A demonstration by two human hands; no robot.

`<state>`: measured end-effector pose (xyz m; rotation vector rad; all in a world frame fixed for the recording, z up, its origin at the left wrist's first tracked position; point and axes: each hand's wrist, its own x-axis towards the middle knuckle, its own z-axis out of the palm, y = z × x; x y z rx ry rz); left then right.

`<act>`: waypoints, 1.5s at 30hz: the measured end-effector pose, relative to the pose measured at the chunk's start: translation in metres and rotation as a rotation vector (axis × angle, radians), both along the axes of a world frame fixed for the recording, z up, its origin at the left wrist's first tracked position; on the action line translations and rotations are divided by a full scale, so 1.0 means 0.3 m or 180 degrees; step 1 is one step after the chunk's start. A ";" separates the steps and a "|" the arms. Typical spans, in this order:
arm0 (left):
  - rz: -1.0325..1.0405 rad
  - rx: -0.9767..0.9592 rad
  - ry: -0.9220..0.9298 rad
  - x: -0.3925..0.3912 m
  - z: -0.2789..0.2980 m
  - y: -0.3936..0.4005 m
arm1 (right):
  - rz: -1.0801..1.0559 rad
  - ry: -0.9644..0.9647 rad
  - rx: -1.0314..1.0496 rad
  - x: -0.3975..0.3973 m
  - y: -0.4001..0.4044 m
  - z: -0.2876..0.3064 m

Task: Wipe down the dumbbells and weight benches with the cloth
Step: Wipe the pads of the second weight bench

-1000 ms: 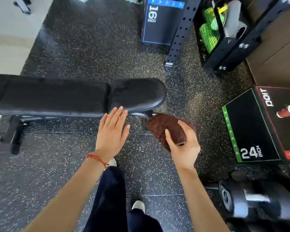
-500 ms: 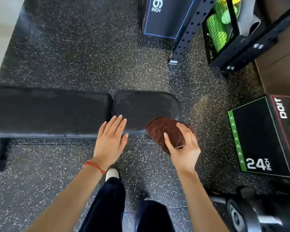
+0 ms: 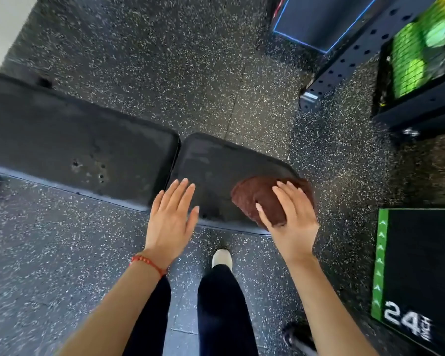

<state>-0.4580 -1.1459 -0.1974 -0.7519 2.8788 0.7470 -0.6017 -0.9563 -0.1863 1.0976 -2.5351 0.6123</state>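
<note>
Right hand (image 3: 290, 217) fingers curl over the cloth (image 3: 257, 199), soft and bunched, on the bench (image 3: 216, 170) seat; left hand (image 3: 171, 219) fingers straight, together, beside it.

The weight bench (image 3: 88, 145) runs across the floor (image 3: 165, 60) from the left edge to the middle, its seat pad (image 3: 216, 170) at its right end. The cloth (image 3: 260, 199) lies on the right near corner of that pad, under the right hand (image 3: 290, 217). The left hand (image 3: 172, 217) is over the bench's near edge, left of the cloth. Right of the bench stands the box marked 24 (image 3: 419, 265); behind and right of the bench stands a rack (image 3: 357, 47).
</note>
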 end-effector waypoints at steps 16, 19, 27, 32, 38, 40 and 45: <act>0.1007 0.0104 -0.0042 -0.063 -0.367 0.153 | 0.0797 -0.0299 0.0412 -0.170 0.006 -0.251; 0.1080 0.0044 0.0045 -0.057 -0.407 0.149 | 0.0862 -0.0380 0.0413 -0.204 -0.072 -0.256; 0.1083 -0.0007 0.0013 -0.056 -0.452 0.122 | 0.1179 -0.0925 0.0538 -0.316 -0.246 -0.259; 0.1044 -0.0025 0.0102 -0.053 -0.441 0.117 | 0.1507 -0.1008 0.0562 -0.318 -0.155 -0.224; 0.1034 0.0019 0.0166 -0.053 -0.433 0.110 | 0.1431 -0.0716 0.0650 -0.269 -0.037 -0.206; 0.1066 0.0002 0.0160 -0.058 -0.432 0.113 | 0.1340 -0.0657 0.0606 -0.264 -0.076 -0.220; 0.1106 0.0013 0.0216 -0.062 -0.438 0.114 | 0.1301 -0.0631 0.0513 -0.273 -0.232 -0.274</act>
